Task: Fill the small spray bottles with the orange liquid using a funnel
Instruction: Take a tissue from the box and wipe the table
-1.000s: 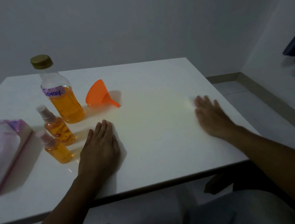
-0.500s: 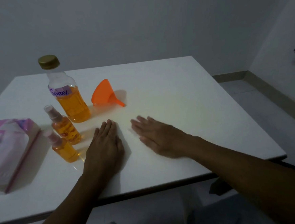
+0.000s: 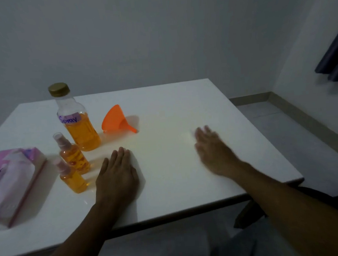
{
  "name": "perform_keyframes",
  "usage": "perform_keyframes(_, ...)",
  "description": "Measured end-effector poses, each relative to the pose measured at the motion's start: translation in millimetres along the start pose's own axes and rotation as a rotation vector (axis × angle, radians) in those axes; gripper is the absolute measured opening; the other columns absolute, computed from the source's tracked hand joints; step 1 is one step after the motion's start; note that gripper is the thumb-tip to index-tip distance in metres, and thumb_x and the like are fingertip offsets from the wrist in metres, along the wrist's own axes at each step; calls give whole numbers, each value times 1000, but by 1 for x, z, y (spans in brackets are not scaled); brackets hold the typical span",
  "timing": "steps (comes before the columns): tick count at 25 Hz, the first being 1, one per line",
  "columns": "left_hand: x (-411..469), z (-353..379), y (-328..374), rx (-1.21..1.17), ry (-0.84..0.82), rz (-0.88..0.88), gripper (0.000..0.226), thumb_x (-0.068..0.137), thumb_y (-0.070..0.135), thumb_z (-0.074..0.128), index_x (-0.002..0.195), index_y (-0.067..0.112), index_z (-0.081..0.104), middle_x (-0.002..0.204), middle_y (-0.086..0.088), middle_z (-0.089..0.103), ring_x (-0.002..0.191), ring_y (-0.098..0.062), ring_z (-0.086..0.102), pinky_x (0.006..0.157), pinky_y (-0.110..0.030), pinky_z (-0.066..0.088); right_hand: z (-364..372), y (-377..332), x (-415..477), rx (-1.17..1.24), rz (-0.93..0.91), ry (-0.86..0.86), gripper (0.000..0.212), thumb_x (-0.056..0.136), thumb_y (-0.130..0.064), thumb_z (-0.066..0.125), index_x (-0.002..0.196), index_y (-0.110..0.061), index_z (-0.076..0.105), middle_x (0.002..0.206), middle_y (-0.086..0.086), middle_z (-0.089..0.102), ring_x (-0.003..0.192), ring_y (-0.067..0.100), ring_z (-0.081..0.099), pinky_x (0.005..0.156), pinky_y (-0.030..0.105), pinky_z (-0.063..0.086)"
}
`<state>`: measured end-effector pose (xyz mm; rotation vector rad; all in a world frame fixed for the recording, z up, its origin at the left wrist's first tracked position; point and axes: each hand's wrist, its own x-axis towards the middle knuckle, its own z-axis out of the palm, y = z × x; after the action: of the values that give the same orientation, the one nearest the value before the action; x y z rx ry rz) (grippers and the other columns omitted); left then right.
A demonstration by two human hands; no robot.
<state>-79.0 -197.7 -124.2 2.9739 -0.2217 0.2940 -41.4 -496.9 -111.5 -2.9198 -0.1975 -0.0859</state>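
A large capped bottle (image 3: 76, 123) labelled "Spray", about half full of orange liquid, stands at the table's left. An orange funnel (image 3: 115, 121) lies on its side just to its right. Two small spray bottles stand in front of it, capped and holding orange liquid: the farther one (image 3: 72, 154) and the nearer one (image 3: 71, 177). My left hand (image 3: 116, 176) rests flat on the table right of the small bottles, holding nothing. My right hand (image 3: 214, 150), blurred by motion, hovers low over the table's right half with fingers spread, empty.
A pink tissue box (image 3: 10, 182) lies at the table's left edge. The white table (image 3: 162, 108) ends close to my body and at the right, where the tiled floor and a dark curtain (image 3: 336, 58) show. A grey wall stands behind.
My right hand swept from the right toward my left hand, then back out to the right. My left hand stayed flat. The bottles and funnel did not move.
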Motion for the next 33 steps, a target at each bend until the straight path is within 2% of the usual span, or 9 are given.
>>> perform_keyframes(3, 0, 0, -1, -76, -3, -14, 65, 94, 39, 11, 149, 9, 29, 156, -12, 28, 146, -24, 22, 119, -46, 18, -4, -36, -39, 82, -315, -176, 55, 109, -32, 21, 160, -14, 14, 168, 1, 11, 155, 18, 1, 126, 35, 0)
perform_keyframes(5, -1, -2, 1, -176, 15, 10, 66, 93, 42, 14, 147, 9, 33, 154, -12, 33, 145, -25, 26, 119, -49, 18, -18, -24, -58, 206, -307, -201, 50, 109, -31, 32, 157, -20, 26, 165, -6, 22, 154, 13, 8, 126, 32, 4)
perform_keyframes(10, 10, -5, 83, -347, 48, 190, 68, 92, 47, 11, 142, 15, 44, 150, -6, 42, 142, -19, 33, 119, -36, 15, -85, 32, -114, 729, 3, 268, 31, 102, -17, 55, 120, -40, 66, 116, -31, 68, 116, -9, 60, 95, 5, 42)
perform_keyframes(13, 17, -4, 157, -415, -6, 319, 57, 96, 43, 19, 143, 20, 42, 151, -1, 40, 142, -15, 31, 118, -27, 13, -102, 92, -145, 716, 357, 635, 21, 103, -23, 53, 103, -25, 74, 90, 5, 76, 77, 4, 62, 63, 11, 44)
perform_keyframes(16, 24, 6, 212, -409, -66, 457, 56, 96, 41, 23, 144, 18, 39, 153, -2, 37, 143, -16, 29, 118, -27, 12, -80, 164, -181, 585, 641, 816, 30, 105, -23, 49, 100, -3, 70, 87, 6, 66, 81, 15, 59, 65, 21, 42)
perform_keyframes(21, 27, 31, 248, -317, -112, 595, 60, 99, 44, 17, 149, 13, 30, 158, -6, 28, 147, -19, 19, 120, -38, 14, 25, 235, -232, 499, 939, 404, 37, 105, -19, 42, 90, 5, 65, 91, 19, 68, 83, 27, 61, 70, 30, 40)
perform_keyframes(26, 27, 33, 245, -297, -80, 619, 56, 100, 42, 21, 147, 14, 34, 156, -4, 31, 146, -16, 21, 120, -36, 15, 101, 246, -246, 429, 1003, -67, 31, 105, -15, 39, 117, 3, 62, 115, 22, 67, 108, 37, 64, 88, 31, 51)
perform_keyframes(29, 28, 34, 248, -300, -80, 619, 56, 99, 41, 22, 147, 14, 35, 156, -5, 32, 146, -16, 23, 120, -37, 16, 106, 236, -245, 482, 886, -387, 45, 104, -26, 47, 143, -5, 48, 141, 17, 52, 130, 35, 51, 103, 30, 41)
perform_keyframes(33, 28, 33, 248, -310, -84, 627, 56, 99, 39, 25, 145, 11, 37, 155, -8, 34, 145, -20, 25, 119, -38, 18, 94, 235, -244, 334, 874, -263, 32, 97, -16, 50, 123, -7, 66, 128, 17, 64, 111, 32, 62, 94, 34, 53)
